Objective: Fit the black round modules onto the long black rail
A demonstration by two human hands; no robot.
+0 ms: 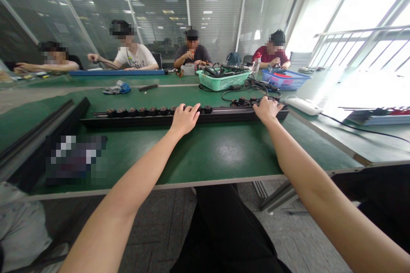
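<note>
A long black channel (141,121) lies across the green table in front of me, with a row of round black socket modules (152,111) along its left part. My left hand (186,118) rests over the row near the channel's middle, its fingers apart and touching the modules. One socket module (208,109) sits just right of those fingertips. At the channel's right end, my right hand (268,108) reaches over more black modules (242,101), thumb and fingers spread. What lies beneath its fingertips is partly hidden.
Left of me lies another long black channel (48,136) beside a blurred dark packet (75,158). A green basket (224,80) of cables, a blue basket (296,81), a white power strip (304,105) and gloves (118,88) stand beyond. Several people sit across the table.
</note>
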